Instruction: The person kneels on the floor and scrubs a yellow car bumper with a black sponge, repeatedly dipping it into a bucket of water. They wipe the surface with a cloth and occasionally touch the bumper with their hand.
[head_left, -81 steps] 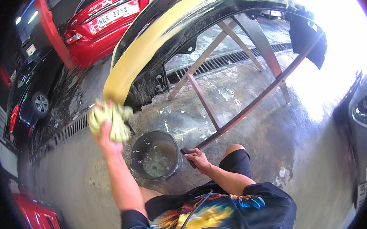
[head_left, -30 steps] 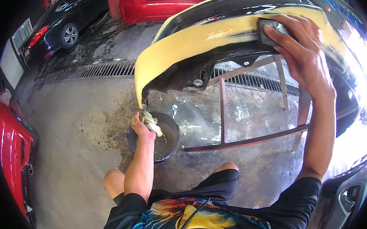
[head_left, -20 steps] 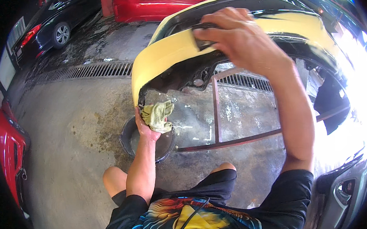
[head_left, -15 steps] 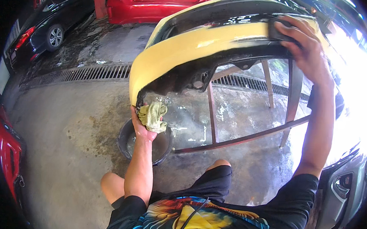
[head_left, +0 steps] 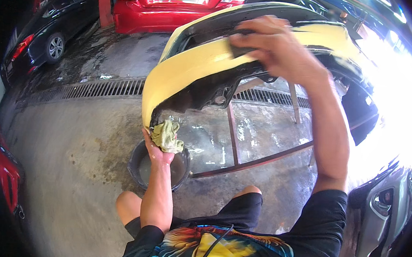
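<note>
A yellow car bumper (head_left: 181,73) with a black inner side stretches in front of me. My right hand (head_left: 284,51) is closed round a dark sanding block (head_left: 238,46), which lies against the bumper's yellow face near its middle; the hand is slightly blurred. At the bumper's lower left end, my left hand (head_left: 158,155) holds a crumpled yellow-green cloth (head_left: 167,136), its fingers partly hidden under it and touching the bumper's tip. Directly below that hand, a dark bucket (head_left: 135,166) of cloudy water stands on the floor.
A reddish-brown stand (head_left: 250,164) reaches below the bumper. Wet concrete floor (head_left: 75,140) is crossed by a metal drain grate (head_left: 105,87). A red car (head_left: 146,16) and a black car (head_left: 50,32) are parked beyond; a grey car part (head_left: 378,221) is at right.
My right hand has slid the sanding block leftward along the bumper, from its right part to near the middle. The left hand still holds the cloth at the bumper's end.
</note>
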Motion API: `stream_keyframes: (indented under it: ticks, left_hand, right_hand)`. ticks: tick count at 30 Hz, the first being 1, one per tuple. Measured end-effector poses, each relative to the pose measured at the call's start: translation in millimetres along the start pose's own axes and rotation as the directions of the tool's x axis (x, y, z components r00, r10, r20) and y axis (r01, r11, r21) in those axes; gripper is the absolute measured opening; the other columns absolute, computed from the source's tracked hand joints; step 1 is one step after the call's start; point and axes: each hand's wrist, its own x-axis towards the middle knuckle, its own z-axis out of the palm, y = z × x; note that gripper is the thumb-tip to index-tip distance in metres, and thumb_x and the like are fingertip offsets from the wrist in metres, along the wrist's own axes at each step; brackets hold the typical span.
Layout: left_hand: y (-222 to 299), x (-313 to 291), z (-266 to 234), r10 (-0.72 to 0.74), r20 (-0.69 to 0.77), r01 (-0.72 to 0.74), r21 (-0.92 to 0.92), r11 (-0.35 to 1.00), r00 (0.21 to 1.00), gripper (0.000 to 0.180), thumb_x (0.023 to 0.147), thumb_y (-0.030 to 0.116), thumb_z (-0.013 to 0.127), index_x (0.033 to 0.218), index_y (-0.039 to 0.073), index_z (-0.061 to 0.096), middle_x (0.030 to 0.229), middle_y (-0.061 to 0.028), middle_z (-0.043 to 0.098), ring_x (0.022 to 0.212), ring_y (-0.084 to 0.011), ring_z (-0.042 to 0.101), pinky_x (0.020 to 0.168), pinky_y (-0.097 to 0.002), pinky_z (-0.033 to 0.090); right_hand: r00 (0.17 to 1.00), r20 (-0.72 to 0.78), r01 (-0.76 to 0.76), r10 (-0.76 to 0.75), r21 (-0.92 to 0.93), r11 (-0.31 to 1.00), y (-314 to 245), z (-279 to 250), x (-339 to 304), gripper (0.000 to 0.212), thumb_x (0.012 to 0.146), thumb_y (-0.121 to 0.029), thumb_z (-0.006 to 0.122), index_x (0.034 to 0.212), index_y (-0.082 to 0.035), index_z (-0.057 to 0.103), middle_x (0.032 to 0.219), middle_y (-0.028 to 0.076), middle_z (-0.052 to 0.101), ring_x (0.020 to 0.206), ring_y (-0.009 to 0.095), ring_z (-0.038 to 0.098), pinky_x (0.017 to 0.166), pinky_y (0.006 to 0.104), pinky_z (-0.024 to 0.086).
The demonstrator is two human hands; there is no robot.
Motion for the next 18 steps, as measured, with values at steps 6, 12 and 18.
stream_keyframes:
  ticks: [6,12,18]
  left_hand:
    - [3,9,-6,-0.089,-0.024,0.09,0.019,0.996,0.996,0.077,0.101,0.081,0.041,0.125,0.014,0.072,0.111,-0.0098,0.077,0.094,-0.0316,0.073,0.078,-0.0461,0.058]
    - [4,7,-10,-0.09,0.031,0.089,0.029,0.996,0.995,0.071,0.105,0.076,0.04,0.127,0.016,0.07,0.112,-0.0085,0.076,0.097,-0.0309,0.073,0.081,-0.0459,0.058]
    - [5,8,-5,-0.033,-0.047,0.035,0.049,0.998,0.998,0.066,0.109,0.069,0.039,0.138,0.015,0.064,0.118,-0.0094,0.075,0.103,-0.0336,0.074,0.091,-0.0504,0.059]
  right_hand:
    - [0.916,-0.074,-0.402,0.395,-0.132,0.906,42,-61,-60,0.046,0.09,-0.006,0.077,0.135,-0.015,0.076,0.144,0.01,0.067,0.131,0.035,0.061,0.114,0.0475,0.047]
    - [0.999,-0.015,-0.038,0.038,0.02,0.999,-32,26,26,0.044,0.088,-0.001,0.075,0.131,-0.014,0.077,0.141,0.009,0.065,0.132,0.03,0.058,0.116,0.0473,0.041]
    - [0.995,-0.06,-0.087,0.085,-0.031,0.996,6,-16,-17,0.042,0.088,-0.004,0.075,0.128,-0.017,0.079,0.138,0.01,0.068,0.13,0.033,0.06,0.114,0.0487,0.043]
